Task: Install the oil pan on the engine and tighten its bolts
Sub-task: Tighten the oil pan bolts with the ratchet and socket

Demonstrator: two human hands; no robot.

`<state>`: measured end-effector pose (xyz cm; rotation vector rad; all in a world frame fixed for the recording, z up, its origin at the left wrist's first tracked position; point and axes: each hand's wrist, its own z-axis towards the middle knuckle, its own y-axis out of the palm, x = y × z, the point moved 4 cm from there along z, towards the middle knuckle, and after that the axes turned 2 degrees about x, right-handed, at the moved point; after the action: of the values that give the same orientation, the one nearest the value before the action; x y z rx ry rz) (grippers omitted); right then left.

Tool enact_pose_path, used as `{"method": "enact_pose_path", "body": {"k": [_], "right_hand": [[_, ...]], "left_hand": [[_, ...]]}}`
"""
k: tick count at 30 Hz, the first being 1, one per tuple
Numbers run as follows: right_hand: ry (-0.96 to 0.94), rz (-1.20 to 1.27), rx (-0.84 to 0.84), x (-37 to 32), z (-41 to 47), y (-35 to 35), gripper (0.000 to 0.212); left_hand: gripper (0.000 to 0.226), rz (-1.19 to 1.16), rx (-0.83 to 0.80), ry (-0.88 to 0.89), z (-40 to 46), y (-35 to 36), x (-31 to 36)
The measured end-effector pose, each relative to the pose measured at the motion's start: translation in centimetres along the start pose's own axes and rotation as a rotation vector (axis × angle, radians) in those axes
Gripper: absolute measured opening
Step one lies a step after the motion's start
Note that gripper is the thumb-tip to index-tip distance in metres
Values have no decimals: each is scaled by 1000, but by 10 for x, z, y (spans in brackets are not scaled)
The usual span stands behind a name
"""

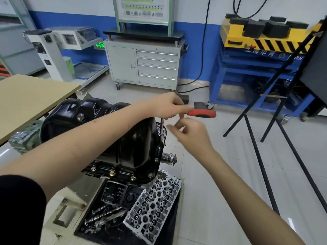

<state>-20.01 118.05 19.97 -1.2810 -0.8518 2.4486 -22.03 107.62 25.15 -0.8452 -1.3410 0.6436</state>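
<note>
Glossy black pressed-steel oil pan (113, 131) sits on the upturned engine (99, 169), brass-coloured bolts (112, 173) along its near flange. Left hand (168, 106) grasps the red-and-black T-handle (201, 113) of a socket driver; its steel shaft (161, 127) stands upright, tip on the pan's far-right flange. Right hand (192, 134) hovers just below the handle, fingers loosely spread, holding nothing, blurred. Below the engine: aluminium cylinder head (155, 204), black oil filter canister (115, 191), steel camshafts (104, 213) in a dark tray.

The black oil filter (113, 191) reads "JX0605"; a green exit sign (100, 45) glows on the wall.
</note>
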Motion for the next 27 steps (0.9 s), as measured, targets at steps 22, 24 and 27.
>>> {"method": "enact_pose_path", "body": {"k": [22, 24, 27], "right_hand": [[-217, -665, -381, -35, 73, -25, 38], [-223, -638, -389, -41, 74, -22, 42], [-249, -647, -389, -47, 76, -18, 43]], "left_hand": [[35, 389, 400, -192, -29, 1, -40], [34, 430, 389, -192, -28, 1, -41], [30, 547, 358, -135, -27, 6, -38]]}}
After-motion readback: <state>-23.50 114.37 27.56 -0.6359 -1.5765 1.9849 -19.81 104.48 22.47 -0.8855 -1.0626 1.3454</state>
